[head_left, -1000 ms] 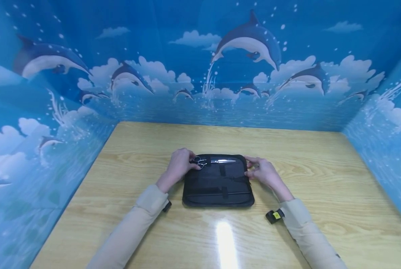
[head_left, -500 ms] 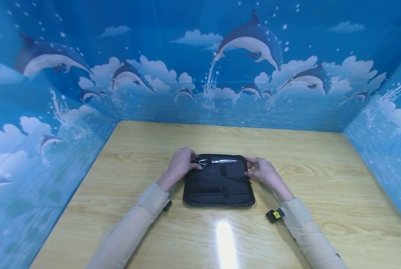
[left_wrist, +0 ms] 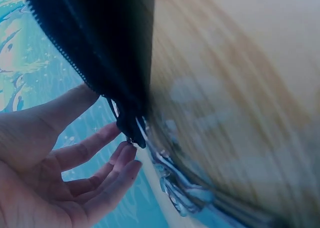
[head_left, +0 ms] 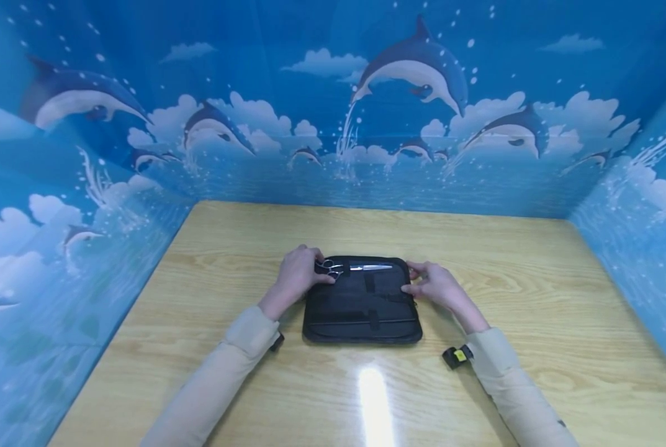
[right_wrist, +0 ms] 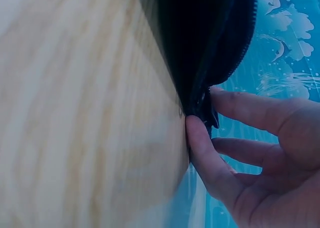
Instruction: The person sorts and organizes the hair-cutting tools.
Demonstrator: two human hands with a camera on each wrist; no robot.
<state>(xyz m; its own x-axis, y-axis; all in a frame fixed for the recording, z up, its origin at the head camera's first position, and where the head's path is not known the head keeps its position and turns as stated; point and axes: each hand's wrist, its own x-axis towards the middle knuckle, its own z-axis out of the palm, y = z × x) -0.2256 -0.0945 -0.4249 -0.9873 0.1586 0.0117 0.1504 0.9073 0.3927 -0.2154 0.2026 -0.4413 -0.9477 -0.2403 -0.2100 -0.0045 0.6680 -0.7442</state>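
Observation:
A black zippered scissors case [head_left: 338, 303] lies on the wooden table, its inner face with straps and pockets turned up. Silver scissors [head_left: 374, 267] lie along its far edge under a strap, finger rings to the left. My left hand [head_left: 298, 271] grips the far left corner, thumb on top beside the rings. In the left wrist view, its thumb presses the zipper edge [left_wrist: 75, 67] and the other fingers curl behind. At the far right side, my right hand [head_left: 437, 285] pinches the case's edge. The right wrist view shows thumb and fingers on either side of the dark edge [right_wrist: 202, 102].
The wooden table [head_left: 511, 267] is bounded at the back and both sides by a blue dolphin-print backdrop [head_left: 288, 81]. A bright glare [head_left: 376, 403] lies on the tabletop in front of the case. A black wrist device [head_left: 457, 357] shows at the right cuff.
My right thumb sits slightly further in over the case's edge than before. The case, the scissors and my left hand have hardly moved.

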